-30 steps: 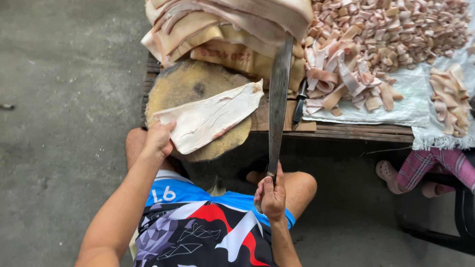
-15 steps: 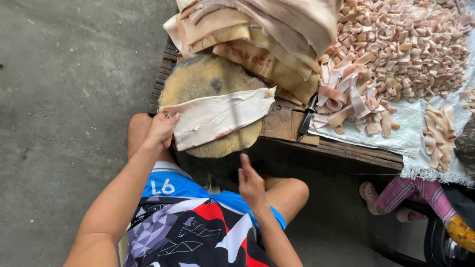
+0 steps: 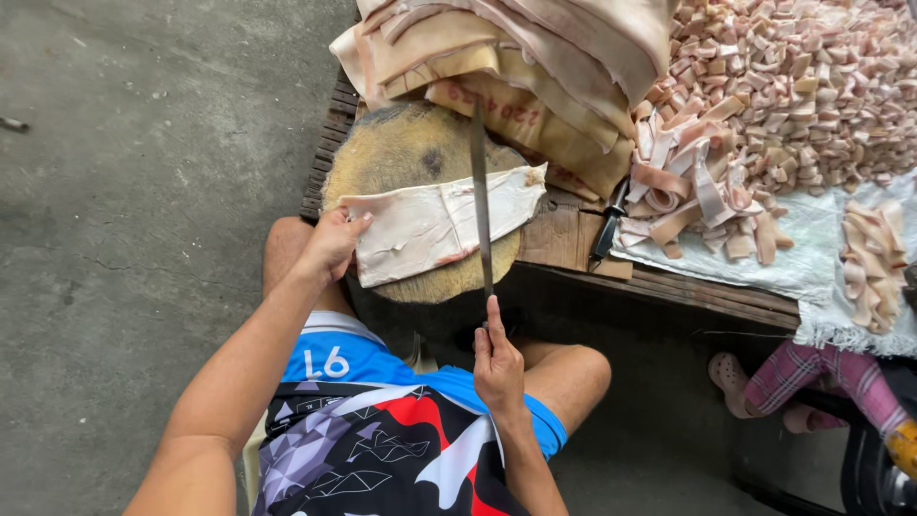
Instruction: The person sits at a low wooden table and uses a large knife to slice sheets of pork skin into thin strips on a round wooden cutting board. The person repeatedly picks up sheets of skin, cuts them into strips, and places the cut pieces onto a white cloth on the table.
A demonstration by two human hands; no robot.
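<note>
A pale slab of pork skin [image 3: 420, 227] lies across a round wooden chopping block [image 3: 401, 158]. My left hand [image 3: 330, 245] grips the slab's left end. My right hand [image 3: 498, 358] holds the handle of a long cleaver [image 3: 479, 196], index finger stretched along its spine. The blade stands edge-down across the slab's right part, pointing away from me.
A stack of large skin sheets [image 3: 535, 57] rises behind the block. Cut strips [image 3: 693, 196] and a heap of small pieces [image 3: 812, 86] cover a white sheet on the wooden table. A small dark knife [image 3: 607, 234] lies by the strips. Another person's foot [image 3: 731, 373] shows at right.
The cleaver stood upright over the table a second ago, dropped out of sight, and now rests across the slab. My right hand has shifted left. My left hand keeps its hold.
</note>
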